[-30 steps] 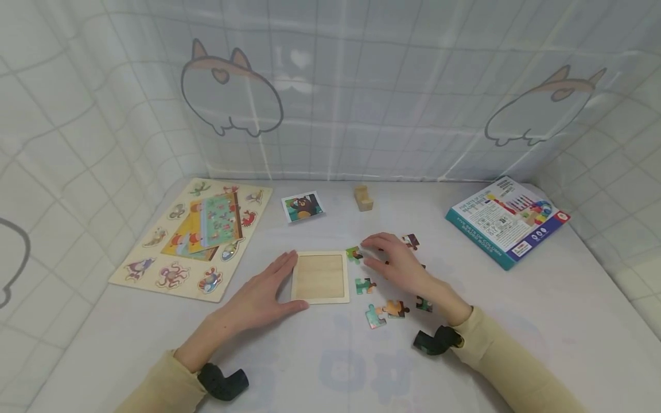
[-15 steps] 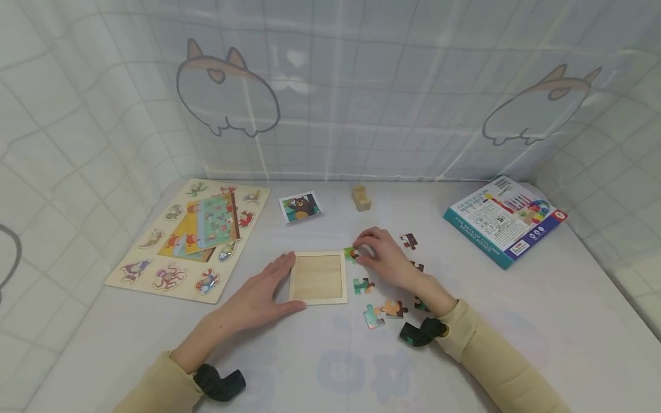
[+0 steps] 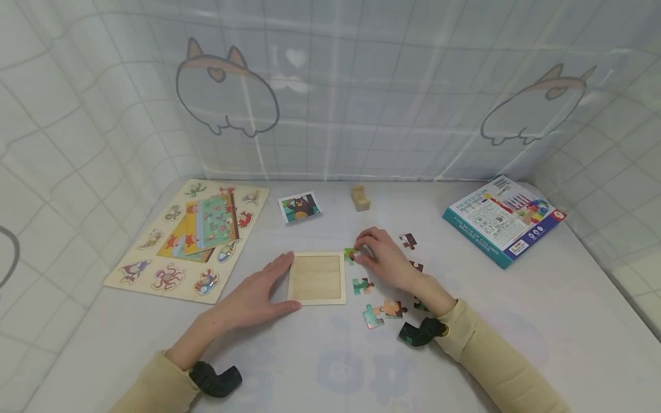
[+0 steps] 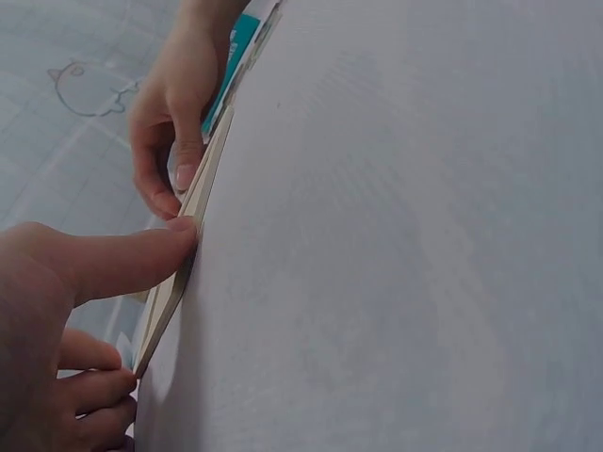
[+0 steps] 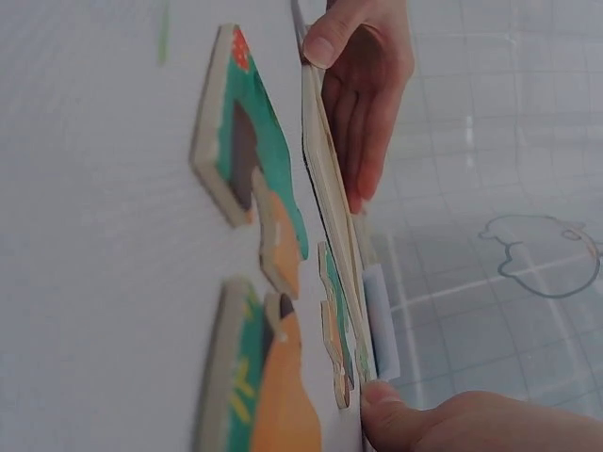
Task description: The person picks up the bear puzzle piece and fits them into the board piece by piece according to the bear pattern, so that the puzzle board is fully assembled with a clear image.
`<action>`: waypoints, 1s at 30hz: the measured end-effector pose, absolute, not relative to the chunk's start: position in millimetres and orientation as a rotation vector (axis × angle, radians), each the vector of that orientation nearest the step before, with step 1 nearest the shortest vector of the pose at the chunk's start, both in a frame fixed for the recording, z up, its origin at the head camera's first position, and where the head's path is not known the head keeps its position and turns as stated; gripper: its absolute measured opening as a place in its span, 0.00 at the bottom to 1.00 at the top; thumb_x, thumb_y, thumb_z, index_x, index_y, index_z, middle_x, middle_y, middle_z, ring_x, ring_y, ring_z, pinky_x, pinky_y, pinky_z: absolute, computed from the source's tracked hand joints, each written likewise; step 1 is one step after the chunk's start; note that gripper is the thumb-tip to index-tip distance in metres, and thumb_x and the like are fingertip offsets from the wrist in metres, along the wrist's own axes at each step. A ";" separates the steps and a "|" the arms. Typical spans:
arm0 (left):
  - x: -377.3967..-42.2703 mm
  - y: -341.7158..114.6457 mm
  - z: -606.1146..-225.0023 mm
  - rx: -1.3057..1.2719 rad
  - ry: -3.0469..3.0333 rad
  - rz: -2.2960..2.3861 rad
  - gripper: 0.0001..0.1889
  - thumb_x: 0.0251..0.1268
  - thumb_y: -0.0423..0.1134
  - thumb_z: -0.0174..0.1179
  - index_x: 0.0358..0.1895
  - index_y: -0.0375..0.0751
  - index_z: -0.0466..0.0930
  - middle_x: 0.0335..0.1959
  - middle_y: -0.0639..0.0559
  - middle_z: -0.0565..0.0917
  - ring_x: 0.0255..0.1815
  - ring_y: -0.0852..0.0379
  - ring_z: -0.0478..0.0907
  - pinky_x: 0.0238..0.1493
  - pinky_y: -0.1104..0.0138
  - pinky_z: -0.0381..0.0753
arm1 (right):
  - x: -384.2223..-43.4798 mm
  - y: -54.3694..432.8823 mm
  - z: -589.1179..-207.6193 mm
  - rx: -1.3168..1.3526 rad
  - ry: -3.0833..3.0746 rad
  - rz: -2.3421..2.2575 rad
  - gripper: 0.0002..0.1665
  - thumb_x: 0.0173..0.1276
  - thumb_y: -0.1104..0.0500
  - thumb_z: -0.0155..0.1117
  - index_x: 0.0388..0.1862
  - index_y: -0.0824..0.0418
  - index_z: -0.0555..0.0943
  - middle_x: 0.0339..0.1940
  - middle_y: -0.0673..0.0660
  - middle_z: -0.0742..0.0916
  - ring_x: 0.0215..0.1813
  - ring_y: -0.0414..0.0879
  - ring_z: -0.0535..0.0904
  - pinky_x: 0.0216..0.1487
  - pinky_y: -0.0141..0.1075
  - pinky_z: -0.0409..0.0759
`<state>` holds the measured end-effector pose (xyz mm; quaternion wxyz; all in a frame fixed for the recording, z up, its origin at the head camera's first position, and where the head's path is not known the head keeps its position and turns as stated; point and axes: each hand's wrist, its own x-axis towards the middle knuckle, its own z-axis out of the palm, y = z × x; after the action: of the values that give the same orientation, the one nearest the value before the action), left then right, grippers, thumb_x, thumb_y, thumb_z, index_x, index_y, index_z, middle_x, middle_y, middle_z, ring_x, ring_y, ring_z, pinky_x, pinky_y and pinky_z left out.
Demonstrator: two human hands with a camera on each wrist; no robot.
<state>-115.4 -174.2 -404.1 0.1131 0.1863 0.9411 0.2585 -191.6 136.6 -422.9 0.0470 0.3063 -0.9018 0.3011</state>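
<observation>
My left hand point(image 3: 253, 298) lies along the left side of a shallow square wooden puzzle tray point(image 3: 317, 302), fingers at its far left corner and thumb at the near left one. In the left wrist view, the thumb rests on the rim of the tray point(image 4: 209, 160). Just right of the tray, my right hand point(image 3: 384, 258) pinches a green puzzle piece point(image 3: 349, 254) between thumb and fingers, close over the table. Nearer me lie a teal and brown piece point(image 3: 362, 285), a light teal piece point(image 3: 373, 316) and an orange one point(image 3: 394, 309).
A dark brown piece point(image 3: 408, 241) lies beyond my right hand, with others partly hidden under the forearm. Further back are a bear picture card point(image 3: 301, 207) and a small wooden block point(image 3: 360, 198). A sea-animal board point(image 3: 170, 276) lies left, a teal box point(image 3: 503, 221) right.
My right hand has come down from hovering, fingers parted, beside the green puzzle piece and now pinches it. The left hand keeps its place at the tray.
</observation>
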 end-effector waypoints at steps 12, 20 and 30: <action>-116.7 -178.3 -406.1 0.588 2.722 0.793 0.50 0.64 0.60 0.64 0.81 0.42 0.48 0.81 0.41 0.53 0.80 0.38 0.51 0.77 0.44 0.56 | -190.6 136.4 -424.4 0.940 -2.745 0.902 0.08 0.71 0.60 0.65 0.44 0.64 0.81 0.56 0.59 0.80 0.58 0.54 0.72 0.59 0.47 0.76; -117.1 -178.4 -405.3 0.588 2.711 0.788 0.50 0.64 0.60 0.64 0.81 0.42 0.47 0.81 0.42 0.52 0.81 0.38 0.50 0.78 0.45 0.55 | -189.3 135.3 -422.9 0.936 -2.740 0.925 0.11 0.71 0.60 0.65 0.47 0.66 0.79 0.57 0.60 0.79 0.61 0.55 0.72 0.62 0.48 0.75; -117.2 -178.2 -403.0 0.575 2.706 0.783 0.50 0.65 0.60 0.63 0.81 0.42 0.47 0.82 0.43 0.51 0.81 0.39 0.49 0.78 0.45 0.55 | -190.8 132.1 -420.9 0.922 -2.679 0.971 0.10 0.73 0.60 0.63 0.48 0.66 0.78 0.54 0.60 0.80 0.62 0.56 0.72 0.74 0.60 0.60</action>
<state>-117.2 -178.2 -403.0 0.1330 0.1983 0.9328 0.2700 -190.8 132.1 -420.9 0.0731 0.3072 -0.8921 0.3233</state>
